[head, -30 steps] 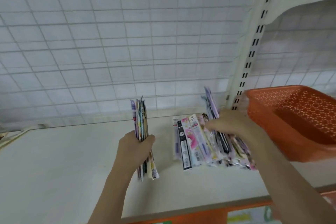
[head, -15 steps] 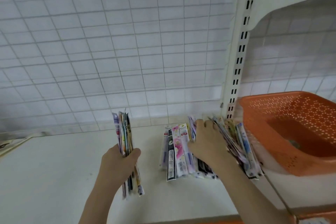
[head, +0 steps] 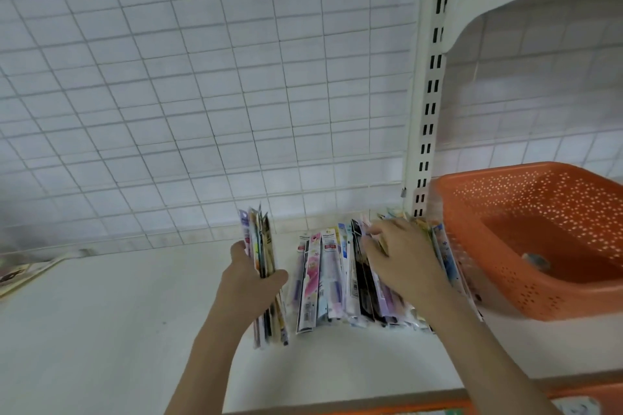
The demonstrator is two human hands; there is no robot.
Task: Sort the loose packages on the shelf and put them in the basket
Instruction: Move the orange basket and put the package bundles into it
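None of the packages [head: 340, 283] has reached the basket [head: 519, 293] at our three o'clock; it holds only one small dark object. Our left hand [head: 251, 283] clenches a sorted stack [head: 261, 266] on edge; our right hand [head: 401, 256], fingers spread, presses the fanned pile on the shelf [head: 101, 330].

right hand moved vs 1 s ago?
Yes. The right hand sat at the pile's end beside the orange basket; now it rests further left, mid-pile on the loose packages, farther from the basket's wall.
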